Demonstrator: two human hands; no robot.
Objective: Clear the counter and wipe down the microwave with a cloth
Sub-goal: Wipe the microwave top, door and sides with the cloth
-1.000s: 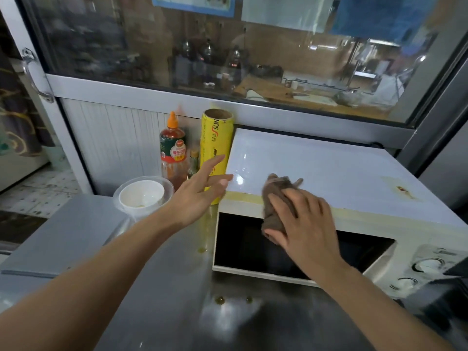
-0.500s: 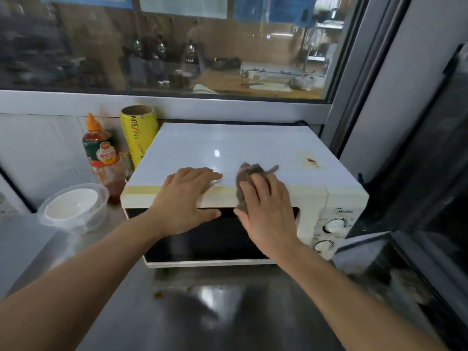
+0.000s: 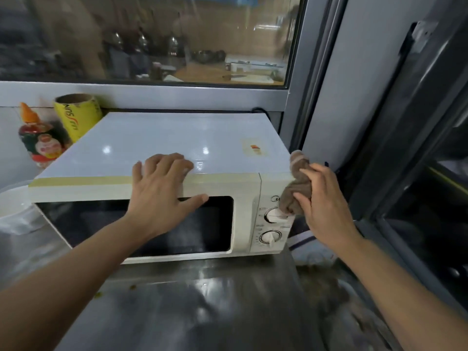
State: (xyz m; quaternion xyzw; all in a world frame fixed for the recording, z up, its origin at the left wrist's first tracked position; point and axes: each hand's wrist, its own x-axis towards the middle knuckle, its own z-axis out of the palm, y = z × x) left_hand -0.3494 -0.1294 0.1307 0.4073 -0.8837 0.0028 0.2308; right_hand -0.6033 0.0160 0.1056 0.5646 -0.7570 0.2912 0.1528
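A white microwave [image 3: 162, 143] with a dark door window and two round dials stands on the steel counter [image 3: 192, 305]. My left hand [image 3: 162, 193] rests flat over its top front edge, fingers on the top and thumb down on the door. My right hand [image 3: 321, 206] grips a bunched brown cloth [image 3: 296, 188] against the microwave's top right front corner, just above the upper dial [image 3: 272, 215].
Left of the microwave stand a yellow roll [image 3: 76, 117], a sauce bottle [image 3: 40, 140] with an orange cap and a clear plastic bowl [image 3: 12, 209]. A dark window frame [image 3: 395, 138] rises close on the right. Small crumbs lie on the counter.
My right hand has slid the cloth rightwards along the front top edge to the control-panel corner. My left hand stays on the front edge. The view has shifted right.
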